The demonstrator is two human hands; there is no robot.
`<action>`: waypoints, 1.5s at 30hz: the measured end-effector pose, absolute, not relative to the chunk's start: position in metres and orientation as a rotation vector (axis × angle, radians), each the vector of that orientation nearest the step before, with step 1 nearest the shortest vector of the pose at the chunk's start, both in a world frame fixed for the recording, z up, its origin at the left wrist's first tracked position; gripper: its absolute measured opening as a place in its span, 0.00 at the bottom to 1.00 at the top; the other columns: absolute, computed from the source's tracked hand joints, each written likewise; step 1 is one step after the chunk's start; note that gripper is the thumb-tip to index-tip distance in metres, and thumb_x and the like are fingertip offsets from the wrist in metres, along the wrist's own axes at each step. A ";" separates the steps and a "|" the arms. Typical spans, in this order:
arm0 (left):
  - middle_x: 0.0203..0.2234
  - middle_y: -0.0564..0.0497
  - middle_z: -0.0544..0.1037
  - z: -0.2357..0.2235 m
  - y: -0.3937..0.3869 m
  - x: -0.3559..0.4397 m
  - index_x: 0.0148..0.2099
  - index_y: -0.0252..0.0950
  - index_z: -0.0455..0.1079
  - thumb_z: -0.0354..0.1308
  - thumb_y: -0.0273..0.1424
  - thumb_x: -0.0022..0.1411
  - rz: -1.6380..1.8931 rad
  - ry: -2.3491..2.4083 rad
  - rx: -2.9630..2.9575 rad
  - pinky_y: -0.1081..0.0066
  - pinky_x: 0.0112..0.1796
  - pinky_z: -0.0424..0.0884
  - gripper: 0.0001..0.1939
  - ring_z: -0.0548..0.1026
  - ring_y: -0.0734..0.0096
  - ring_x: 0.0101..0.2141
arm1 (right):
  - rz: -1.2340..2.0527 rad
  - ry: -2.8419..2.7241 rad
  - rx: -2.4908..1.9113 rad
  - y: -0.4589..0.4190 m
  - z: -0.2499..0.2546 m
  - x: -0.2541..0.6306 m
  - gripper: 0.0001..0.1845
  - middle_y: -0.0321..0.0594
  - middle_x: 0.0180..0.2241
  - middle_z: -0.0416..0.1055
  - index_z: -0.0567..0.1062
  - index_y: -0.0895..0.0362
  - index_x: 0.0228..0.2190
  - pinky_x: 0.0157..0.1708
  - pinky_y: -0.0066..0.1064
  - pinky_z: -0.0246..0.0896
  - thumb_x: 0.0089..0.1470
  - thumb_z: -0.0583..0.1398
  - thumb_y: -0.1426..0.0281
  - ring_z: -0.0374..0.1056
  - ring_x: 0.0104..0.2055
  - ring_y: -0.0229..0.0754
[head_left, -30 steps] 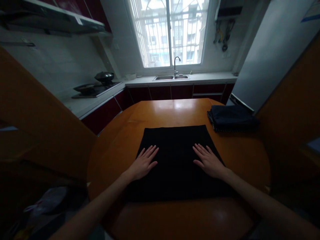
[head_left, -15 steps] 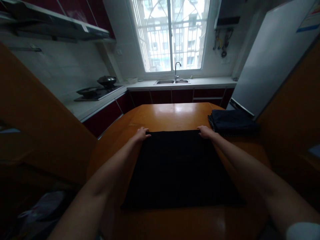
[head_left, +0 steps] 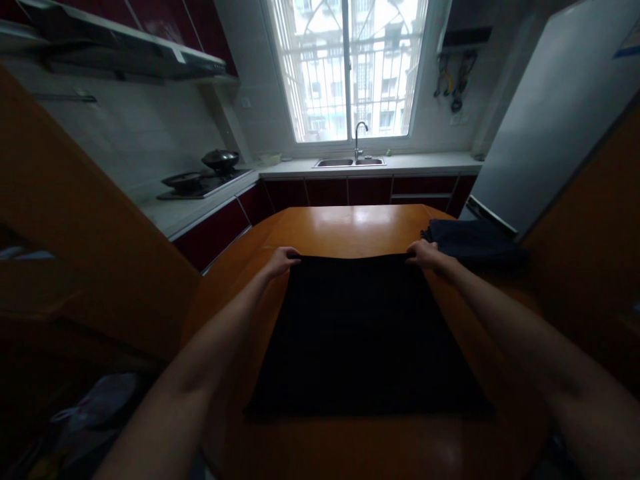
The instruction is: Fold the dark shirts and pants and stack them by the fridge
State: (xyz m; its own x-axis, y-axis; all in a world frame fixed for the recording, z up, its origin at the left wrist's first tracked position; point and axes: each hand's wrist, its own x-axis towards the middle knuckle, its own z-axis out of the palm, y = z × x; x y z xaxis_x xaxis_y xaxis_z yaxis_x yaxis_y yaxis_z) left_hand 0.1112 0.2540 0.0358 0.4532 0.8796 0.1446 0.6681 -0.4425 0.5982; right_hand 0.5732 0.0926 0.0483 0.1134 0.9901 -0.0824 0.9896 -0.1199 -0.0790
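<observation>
A black cloth (head_left: 365, 340) is spread over the wooden table (head_left: 345, 223), its near edge wider in view than its far edge. My left hand (head_left: 283, 261) pinches the far left corner. At the far right corner my right hand (head_left: 426, 255) grips the cloth between thumb and fingers. Between the two hands the far edge sags slightly in the middle and looks a little raised from the table. Just beyond my right hand lies a folded dark navy cloth (head_left: 473, 239) with a fringe-like trim on its left side.
Beyond the table run a counter with a sink (head_left: 335, 163) and a tap (head_left: 358, 140) under the window. A stove with two pans (head_left: 220, 160) stands at left. The fridge (head_left: 555, 120) rises at right. A wooden panel (head_left: 75, 213) borders the left side.
Both hands have lifted the cloth's far corners slightly, and the far edge now sags between them. My right hand has shifted a little to the right. The camera view has moved slightly.
</observation>
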 end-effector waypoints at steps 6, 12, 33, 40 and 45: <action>0.34 0.46 0.82 0.074 0.215 0.088 0.39 0.34 0.78 0.65 0.45 0.54 0.831 1.204 2.273 0.65 0.39 0.72 0.19 0.77 0.63 0.35 | -0.038 -2.090 -2.088 0.044 0.080 0.585 0.10 0.45 0.43 0.77 0.80 0.54 0.37 0.49 0.46 0.50 0.58 0.61 0.63 0.65 0.51 0.55; 0.34 0.48 0.81 0.095 0.127 0.050 0.38 0.37 0.79 0.63 0.46 0.61 1.025 0.962 2.454 0.67 0.41 0.73 0.17 0.78 0.65 0.36 | -0.189 -2.145 -1.669 -0.053 0.078 0.579 0.13 0.42 0.37 0.77 0.80 0.51 0.32 0.48 0.44 0.52 0.62 0.59 0.60 0.69 0.44 0.49; 0.37 0.48 0.79 0.025 -0.033 -0.020 0.43 0.42 0.79 0.54 0.34 0.70 0.865 0.905 2.797 0.66 0.40 0.72 0.12 0.76 0.64 0.39 | -0.341 -2.217 -1.481 -0.214 0.005 0.531 0.15 0.40 0.38 0.76 0.79 0.49 0.45 0.49 0.44 0.53 0.62 0.56 0.74 0.68 0.43 0.45; 0.37 0.49 0.79 0.011 -0.043 -0.024 0.46 0.45 0.79 0.54 0.32 0.71 0.748 0.770 2.838 0.67 0.41 0.71 0.11 0.76 0.66 0.40 | -0.331 -2.240 -1.540 -0.227 -0.012 0.522 0.17 0.41 0.39 0.76 0.80 0.49 0.45 0.49 0.44 0.53 0.61 0.56 0.76 0.68 0.43 0.46; 0.39 0.49 0.78 0.015 -0.045 -0.028 0.50 0.46 0.77 0.54 0.29 0.71 0.688 0.756 2.845 0.67 0.42 0.70 0.13 0.75 0.66 0.42 | -0.327 -2.253 -1.560 -0.229 -0.014 0.524 0.19 0.42 0.41 0.76 0.79 0.49 0.47 0.50 0.45 0.53 0.59 0.56 0.77 0.68 0.45 0.47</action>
